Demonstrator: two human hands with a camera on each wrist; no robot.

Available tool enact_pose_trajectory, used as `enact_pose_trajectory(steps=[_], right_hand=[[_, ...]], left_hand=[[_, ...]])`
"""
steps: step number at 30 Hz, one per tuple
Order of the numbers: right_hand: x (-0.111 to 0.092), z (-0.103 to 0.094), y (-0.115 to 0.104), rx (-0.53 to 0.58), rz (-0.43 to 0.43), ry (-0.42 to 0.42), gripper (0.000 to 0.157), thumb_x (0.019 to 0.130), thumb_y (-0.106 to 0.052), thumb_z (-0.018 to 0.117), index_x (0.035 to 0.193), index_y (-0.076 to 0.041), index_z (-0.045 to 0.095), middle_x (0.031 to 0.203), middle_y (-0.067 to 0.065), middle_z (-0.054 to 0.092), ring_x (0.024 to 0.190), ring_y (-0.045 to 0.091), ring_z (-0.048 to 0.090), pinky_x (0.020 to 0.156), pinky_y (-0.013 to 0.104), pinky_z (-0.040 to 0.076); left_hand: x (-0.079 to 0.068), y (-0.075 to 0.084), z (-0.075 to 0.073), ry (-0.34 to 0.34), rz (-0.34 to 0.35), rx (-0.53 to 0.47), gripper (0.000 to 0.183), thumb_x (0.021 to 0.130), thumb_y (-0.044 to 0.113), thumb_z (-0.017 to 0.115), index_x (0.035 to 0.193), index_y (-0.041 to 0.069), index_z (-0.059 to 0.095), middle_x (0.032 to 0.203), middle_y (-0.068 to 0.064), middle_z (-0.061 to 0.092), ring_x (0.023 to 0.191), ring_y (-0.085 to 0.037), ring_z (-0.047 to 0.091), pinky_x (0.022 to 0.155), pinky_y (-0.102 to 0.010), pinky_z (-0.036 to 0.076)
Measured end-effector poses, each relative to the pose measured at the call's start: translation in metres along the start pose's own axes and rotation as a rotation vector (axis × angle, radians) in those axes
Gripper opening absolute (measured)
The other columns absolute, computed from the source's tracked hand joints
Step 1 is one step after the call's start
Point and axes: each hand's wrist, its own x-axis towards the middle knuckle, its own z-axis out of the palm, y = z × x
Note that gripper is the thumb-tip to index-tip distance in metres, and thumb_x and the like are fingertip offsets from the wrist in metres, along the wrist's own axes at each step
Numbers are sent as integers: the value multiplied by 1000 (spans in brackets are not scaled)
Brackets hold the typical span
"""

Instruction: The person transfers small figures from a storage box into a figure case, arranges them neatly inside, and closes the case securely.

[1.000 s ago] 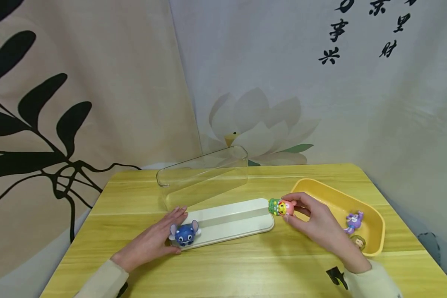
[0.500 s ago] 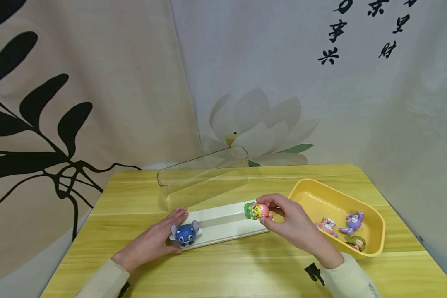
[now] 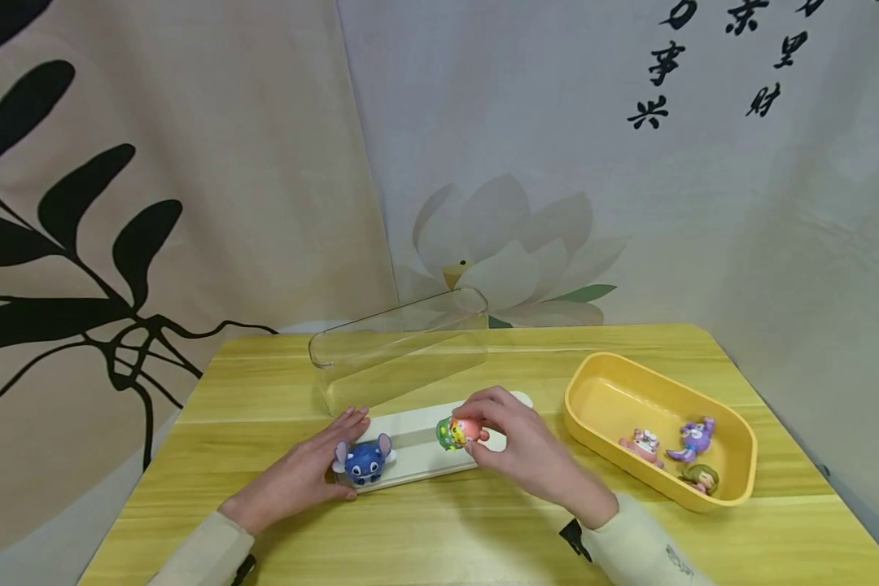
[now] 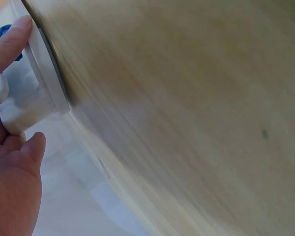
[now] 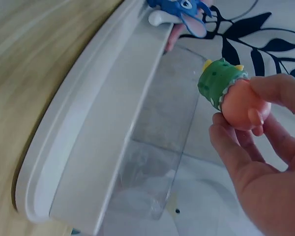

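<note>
Two hands: the left hand (image 3: 303,476) grips one end of the white base (image 3: 417,461), thumb at the near edge, fingers at the far edge; the right hand (image 3: 520,452) pinches a pink-and-green figure (image 3: 460,433).
Pink-and-green figure: at the right fingertips, tilted sideways above the base, not touching it.
Blue figure (image 3: 365,462): on the base, between left thumb and fingers, a stretch of bare base separating it from the right hand.
Clear box (image 3: 403,350): beyond both hands, just behind the base's far edge.
Yellow tray (image 3: 604,387): right of the right hand, a gap between; three small figures (image 3: 694,438) inside.
</note>
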Motion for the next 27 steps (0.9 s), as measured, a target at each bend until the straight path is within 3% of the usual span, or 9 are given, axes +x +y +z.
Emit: enact_pose_trajectory(steps=[4,9,13,19,23,27], right_hand=[[6,13,2,-62,-62,-26,34,87,-1,78,119,-12,73,117,-3,65,100,10,62,85,29,60],[14,30,6,-87,-97,-85,36,86,1,78,119,-8,70,115,-1,68,96,8,61,83,26,59],[19,41,6,-175,-124,-116,38,86,-2,79,122,-10,69,117,-2,69,97,7,61,86,23,56],[25,51,4,-300,-140,-169,47,87,-3,81,131,-8,64,124,3,70,108,13,67,95,28,57],[28,58,3,-378,-158,-210,44,87,-4,81,128,-7,65,115,1,71,102,15,67,92,29,58],[29,65,4,-401,-150,-256,37,89,-3,78,123,-9,66,103,-4,68,92,9,62,86,23,56]], left_hand=[[0,0,0,2,4,0,103,77,26,93,161,9,37,170,-8,26,156,-32,24,117,-53,37],[1,1,2,7,0,-2,103,76,26,93,161,8,38,170,-9,26,155,-33,25,117,-52,37],[1,1,2,4,-8,-10,103,76,26,93,161,9,37,170,-8,25,155,-33,24,116,-53,38],[2,0,2,11,-6,-22,103,76,25,93,161,10,37,170,-7,26,156,-32,24,117,-54,39],[1,-1,2,14,-1,-24,103,76,24,94,161,9,37,170,-7,26,155,-33,24,117,-54,38],[1,-1,3,10,-6,-36,102,76,24,94,161,9,38,170,-7,26,155,-34,24,117,-54,37]])
